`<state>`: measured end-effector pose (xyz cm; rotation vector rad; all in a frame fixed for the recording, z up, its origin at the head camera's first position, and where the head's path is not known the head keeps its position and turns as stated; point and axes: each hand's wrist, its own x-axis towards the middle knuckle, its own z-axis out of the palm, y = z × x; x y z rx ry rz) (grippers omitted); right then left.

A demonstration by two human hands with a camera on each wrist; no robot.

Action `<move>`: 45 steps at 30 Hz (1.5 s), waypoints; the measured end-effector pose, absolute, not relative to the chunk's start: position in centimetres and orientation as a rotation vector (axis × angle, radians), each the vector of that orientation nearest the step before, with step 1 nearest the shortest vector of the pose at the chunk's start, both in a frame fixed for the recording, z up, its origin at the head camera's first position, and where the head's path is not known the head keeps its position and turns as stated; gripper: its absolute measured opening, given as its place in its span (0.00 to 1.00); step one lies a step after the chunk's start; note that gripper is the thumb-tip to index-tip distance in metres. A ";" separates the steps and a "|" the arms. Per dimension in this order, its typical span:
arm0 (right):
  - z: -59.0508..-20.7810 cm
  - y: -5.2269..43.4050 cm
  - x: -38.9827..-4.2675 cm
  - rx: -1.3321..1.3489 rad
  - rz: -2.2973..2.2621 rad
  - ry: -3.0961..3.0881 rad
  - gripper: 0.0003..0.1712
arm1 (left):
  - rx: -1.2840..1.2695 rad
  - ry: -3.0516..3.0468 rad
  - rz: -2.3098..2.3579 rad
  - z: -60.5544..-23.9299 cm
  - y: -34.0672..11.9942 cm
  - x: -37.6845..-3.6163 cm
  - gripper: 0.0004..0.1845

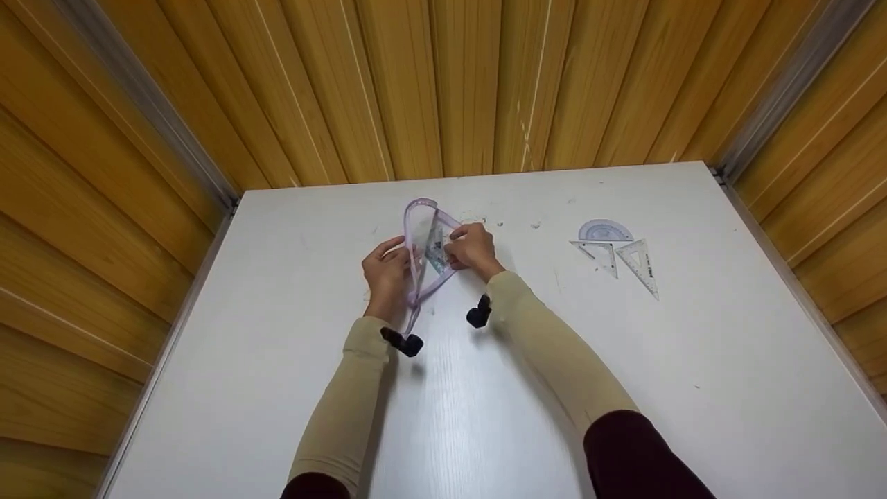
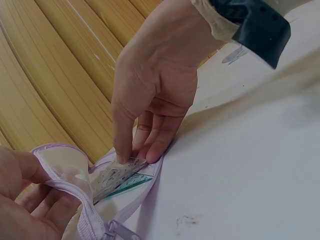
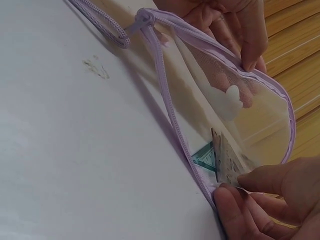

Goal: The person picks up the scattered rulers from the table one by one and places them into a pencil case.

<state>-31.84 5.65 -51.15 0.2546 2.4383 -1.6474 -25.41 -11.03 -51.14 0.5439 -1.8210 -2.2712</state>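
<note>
A lilac-edged mesh zipper pouch (image 1: 407, 239) is held with its mouth spread wide between both hands. My left hand (image 1: 388, 274) pinches one zippered edge, fingers behind the mesh and thumb on the rim in the right wrist view. At the opposite side, my right hand (image 1: 472, 247) pinches a thin clear plastic drawing piece with dark markings (image 3: 229, 162) inside the mouth; its exact kind cannot be told. Beside that piece in the pouch lies a teal set square (image 3: 204, 156), partly covered. The zipper pull (image 3: 142, 19) hangs at the pouch's near end.
On the white table (image 1: 277, 388), to the right, lie a clear protractor (image 1: 605, 231), a small set square (image 1: 600, 255) and a longer set square (image 1: 639, 267). Wood-patterned panels (image 1: 457, 90) rise behind the table's far edge and at both sides.
</note>
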 end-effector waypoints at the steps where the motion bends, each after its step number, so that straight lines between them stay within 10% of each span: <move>1: -51.2 5.7 -31.8 0.251 -1.655 2.435 0.17 | 0.546 -1.824 -2.270 -51.1 -11.0 -25.4 0.12; 45: -49.1 10.1 -30.5 -0.123 -1.560 2.601 0.26 | 0.549 -1.799 -2.306 -51.4 -10.9 -25.3 0.12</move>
